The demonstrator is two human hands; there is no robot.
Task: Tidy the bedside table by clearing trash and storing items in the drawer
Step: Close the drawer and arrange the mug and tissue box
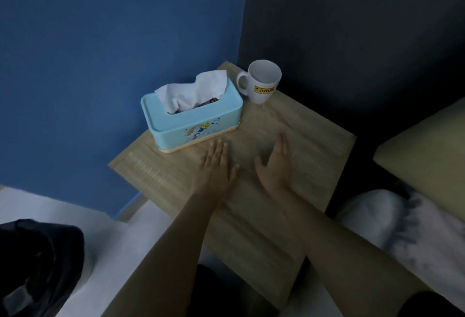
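The wooden bedside table (314,140) stands in a corner between a blue wall and a dark wall. A light blue tissue box (201,123) with white tissue sticking out sits at its back left. Beside it, at the back corner, stands a white mug (263,82) with a yellow label. My left hand (215,165) lies flat and open on the tabletop just in front of the tissue box. My right hand (275,163) rests open next to it, fingers pointing toward the mug. Neither hand holds anything. No drawer is visible.
A bed with a beige headboard (422,145) and white bedding (392,218) lies to the right of the table. A dark bag or garment (37,261) sits on the white floor at the lower left.
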